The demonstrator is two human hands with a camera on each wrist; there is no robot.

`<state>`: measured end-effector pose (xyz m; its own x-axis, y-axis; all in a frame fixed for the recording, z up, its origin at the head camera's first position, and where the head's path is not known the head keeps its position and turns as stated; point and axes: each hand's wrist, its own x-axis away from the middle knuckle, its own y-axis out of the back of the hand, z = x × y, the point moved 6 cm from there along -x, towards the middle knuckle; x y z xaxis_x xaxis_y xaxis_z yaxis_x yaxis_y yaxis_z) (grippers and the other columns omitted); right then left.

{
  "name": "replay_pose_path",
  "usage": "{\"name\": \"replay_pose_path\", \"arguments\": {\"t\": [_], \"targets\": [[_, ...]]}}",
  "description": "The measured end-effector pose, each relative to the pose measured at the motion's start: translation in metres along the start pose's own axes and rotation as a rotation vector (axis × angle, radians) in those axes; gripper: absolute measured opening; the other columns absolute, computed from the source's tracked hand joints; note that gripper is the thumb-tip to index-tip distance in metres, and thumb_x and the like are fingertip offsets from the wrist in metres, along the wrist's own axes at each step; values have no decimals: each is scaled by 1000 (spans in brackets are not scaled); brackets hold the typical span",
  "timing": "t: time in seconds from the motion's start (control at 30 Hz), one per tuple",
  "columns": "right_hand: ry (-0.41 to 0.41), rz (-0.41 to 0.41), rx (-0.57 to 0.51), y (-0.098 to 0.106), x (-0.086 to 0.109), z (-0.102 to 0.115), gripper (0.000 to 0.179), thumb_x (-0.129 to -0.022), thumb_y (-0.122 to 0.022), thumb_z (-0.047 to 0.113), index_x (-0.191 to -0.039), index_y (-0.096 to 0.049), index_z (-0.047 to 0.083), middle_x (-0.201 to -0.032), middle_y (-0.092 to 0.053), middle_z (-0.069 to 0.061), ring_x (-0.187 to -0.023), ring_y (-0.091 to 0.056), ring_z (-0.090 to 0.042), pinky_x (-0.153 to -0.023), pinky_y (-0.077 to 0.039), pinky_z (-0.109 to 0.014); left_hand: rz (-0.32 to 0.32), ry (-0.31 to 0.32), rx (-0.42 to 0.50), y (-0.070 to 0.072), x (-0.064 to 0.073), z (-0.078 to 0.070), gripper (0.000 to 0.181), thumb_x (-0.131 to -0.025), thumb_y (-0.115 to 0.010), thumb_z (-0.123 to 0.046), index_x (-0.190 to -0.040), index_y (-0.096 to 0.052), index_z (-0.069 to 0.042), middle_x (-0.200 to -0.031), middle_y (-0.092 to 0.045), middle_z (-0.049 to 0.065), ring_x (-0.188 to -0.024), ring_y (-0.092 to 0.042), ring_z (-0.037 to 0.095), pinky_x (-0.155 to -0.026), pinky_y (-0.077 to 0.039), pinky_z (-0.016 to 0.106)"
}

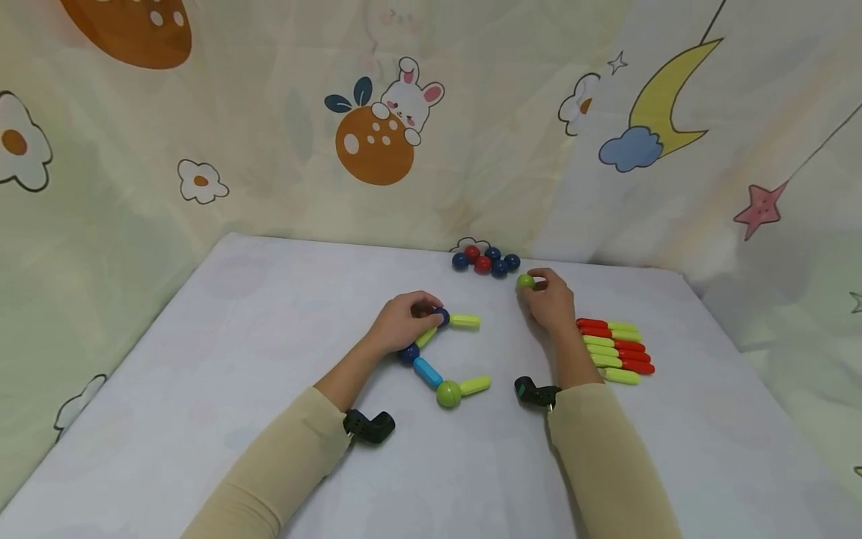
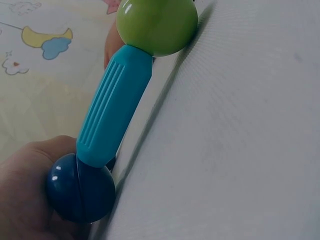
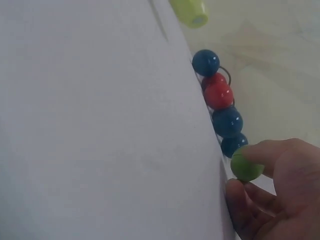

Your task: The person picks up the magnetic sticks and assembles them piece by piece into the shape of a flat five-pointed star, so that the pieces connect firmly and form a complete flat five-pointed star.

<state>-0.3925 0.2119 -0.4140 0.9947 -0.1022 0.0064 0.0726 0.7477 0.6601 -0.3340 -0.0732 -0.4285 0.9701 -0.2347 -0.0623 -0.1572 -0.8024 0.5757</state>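
On the white table lies a joined chain of balls and rods. Its upper dark blue ball [image 1: 441, 317] is gripped by my left hand [image 1: 401, 323], and a yellow-green rod [image 1: 465, 321] points right from it. Another dark blue ball [image 1: 408, 354] joins a light blue rod [image 1: 427, 372], which runs to a green ball [image 1: 448, 394] with a second yellow-green rod [image 1: 476, 385]. Farther right, my right hand [image 1: 551, 301] pinches a loose green ball [image 3: 246, 164] between thumb and fingers. The left wrist view shows the light blue rod [image 2: 115, 105] close up.
Loose red and dark blue balls [image 1: 483, 264] cluster at the table's back edge, left of my right hand. Red and yellow-green rods [image 1: 616, 348] lie in a stack beside my right forearm. A patterned cloth [image 1: 269, 150] hangs behind the table.
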Motion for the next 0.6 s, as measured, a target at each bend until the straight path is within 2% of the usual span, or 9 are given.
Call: {"name": "replay_pose_path", "arguments": {"t": [0.03, 0.1, 0.27, 0.37, 0.6], "targets": [[-3, 9, -15, 0, 3, 1, 48, -102, -58, 23, -148, -51, 11, -136, -58, -23, -77, -65, -23, -66, -55, -25, -1, -1, -1, 0, 0, 0, 28, -98, -71, -29, -123, -72, -17, -112, -73, 3, -102, -62, 21, -94, -50, 39], [-8, 33, -35, -1, 8, 2, 48, -102, -59, 24, -148, -51, 11, -136, -58, -22, -74, -64, -20, -64, -53, -21, -5, -2, -1, 0, 1, -1, 28, -98, -71, -29, -123, -73, -17, -111, -73, 3, -101, -61, 21, -93, -50, 39], [-31, 110, -51, -9, 19, -1, 47, -103, -59, 26, -148, -50, 16, -139, -57, -19, -95, -65, -28, -71, -57, -24, -4, 8, -6, -1, 3, 1, 27, -98, -72, -29, -122, -73, -18, -109, -73, 2, -98, -61, 20, -90, -49, 36], [-31, 159, -40, -12, 26, -1, 47, -103, -61, 28, -147, -51, 18, -140, -57, -17, -101, -65, -31, -74, -58, -26, -4, 7, -1, -1, 3, 1, 27, -98, -72, -29, -122, -73, -18, -109, -73, 2, -98, -61, 20, -90, -49, 36], [55, 277, 44, -15, 39, 8, 46, -101, -64, 29, -144, -54, 16, -137, -58, -18, -104, -63, -31, -78, -58, -30, -14, 5, 17, 0, 3, -1, 27, -97, -72, -28, -122, -73, -18, -112, -74, 1, -101, -63, 19, -93, -51, 38]]}}
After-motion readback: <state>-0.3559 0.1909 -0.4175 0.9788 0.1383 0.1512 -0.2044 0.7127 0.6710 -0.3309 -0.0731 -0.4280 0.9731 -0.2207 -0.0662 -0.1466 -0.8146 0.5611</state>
